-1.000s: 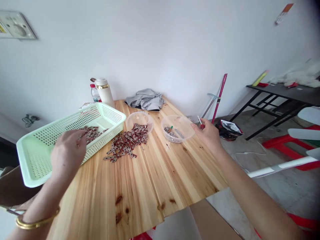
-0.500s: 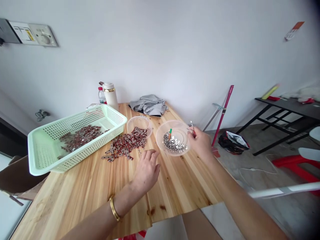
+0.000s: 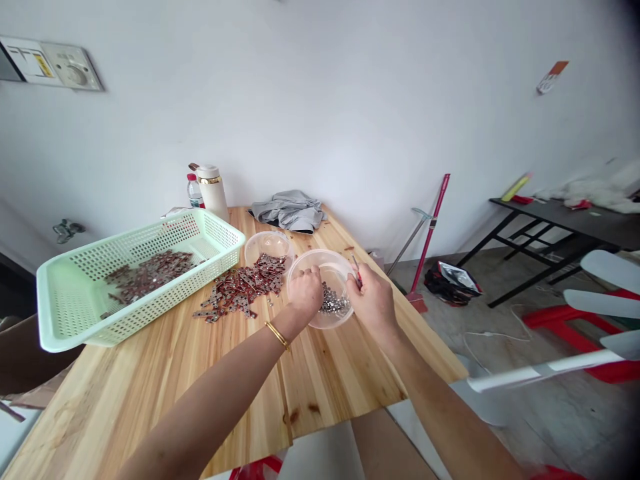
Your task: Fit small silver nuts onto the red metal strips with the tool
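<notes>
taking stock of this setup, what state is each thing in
basket: uncovered, partly filled
front bowl: uncovered, metal bits inside
back bowl: uncovered, strips heaped against it
flask: upright, closed
bottle: upright, capped
cloth: crumpled
pink pole: leaning
left hand: over front bowl, grip hidden
right hand: closed on thin tool

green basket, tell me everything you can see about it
The basket is pale green, rectangular and looks like plastic, with a smooth rim and perforated walls. It stands upright on the wooden table, its left end seemingly past the edge. Small reddish-brown pieces lie piled inside. Neither left hand nor right hand touches it.
</notes>
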Motion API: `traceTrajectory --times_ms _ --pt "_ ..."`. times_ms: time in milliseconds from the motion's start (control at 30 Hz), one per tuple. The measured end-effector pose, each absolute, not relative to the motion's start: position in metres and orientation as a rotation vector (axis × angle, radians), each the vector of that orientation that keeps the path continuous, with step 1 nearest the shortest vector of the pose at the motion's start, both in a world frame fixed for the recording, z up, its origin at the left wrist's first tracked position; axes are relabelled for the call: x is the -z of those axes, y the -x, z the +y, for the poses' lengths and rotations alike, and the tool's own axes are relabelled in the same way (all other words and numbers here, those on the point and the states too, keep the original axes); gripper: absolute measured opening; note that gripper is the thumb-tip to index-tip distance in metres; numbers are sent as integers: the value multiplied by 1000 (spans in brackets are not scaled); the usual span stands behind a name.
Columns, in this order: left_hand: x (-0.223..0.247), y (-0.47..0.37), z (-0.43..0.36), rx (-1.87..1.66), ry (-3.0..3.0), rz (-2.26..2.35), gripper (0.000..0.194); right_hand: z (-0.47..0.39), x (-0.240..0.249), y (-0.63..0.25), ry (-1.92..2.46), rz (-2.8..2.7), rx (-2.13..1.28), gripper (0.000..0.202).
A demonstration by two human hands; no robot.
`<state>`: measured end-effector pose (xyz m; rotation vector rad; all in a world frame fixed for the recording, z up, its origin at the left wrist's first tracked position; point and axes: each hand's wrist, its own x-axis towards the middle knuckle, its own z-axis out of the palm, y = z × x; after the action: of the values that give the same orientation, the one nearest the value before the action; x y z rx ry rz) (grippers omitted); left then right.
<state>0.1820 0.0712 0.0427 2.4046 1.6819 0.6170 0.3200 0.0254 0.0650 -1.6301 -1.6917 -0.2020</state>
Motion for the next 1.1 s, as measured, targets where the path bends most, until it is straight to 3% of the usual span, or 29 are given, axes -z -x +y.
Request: traceTrajectory --times_ms 300,500,633,833,1100 --pt "-58 -170 67 -913 -2372 1459 22 30 -64 -339 1709 -1542 210 24" --pt "-77 -157 100 -1399 -2268 1258 17 14 -68 -379 1796 -1446 177 30" --pt "-68 -176 132 -948 -2636 1253 28 -14 -68 -415 1854 -1308 50 33" --pt "-28 -219 158 -481 -2894 1017 20 -46 -66 -442 1871 -1149 -120 34" --pt "-7 -211 143 -400 -2971 1012 30 -43 -66 -432 1886 -1160 -26 34"
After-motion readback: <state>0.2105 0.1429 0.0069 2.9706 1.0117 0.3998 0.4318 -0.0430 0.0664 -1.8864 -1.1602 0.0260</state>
